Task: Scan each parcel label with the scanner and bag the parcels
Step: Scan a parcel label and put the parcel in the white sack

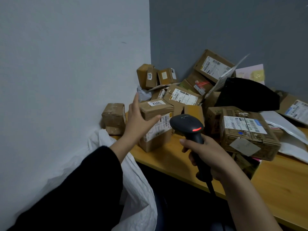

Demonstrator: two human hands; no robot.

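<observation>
Left grip (138,120), fingers spread, at the parcel (155,144); right grip (208,154) clasps the scanner (186,124). The label (164,121) should squarely face the scanner before triggering.

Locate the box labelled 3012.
Head view, centre-left: the 3012 box stands at the table edge, between the left hand and the scanner.

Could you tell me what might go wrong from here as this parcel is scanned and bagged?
1. The 3012 box stands at the front of a loose pile; the tilted labelled box just behind it may slide when it is pulled out.
2. Several barcodes face the scanner, including the one on the large box, so the wrong label might be read.
3. The white bag hangs slumped beside the table, its mouth not held open; a parcel could miss it.
</observation>
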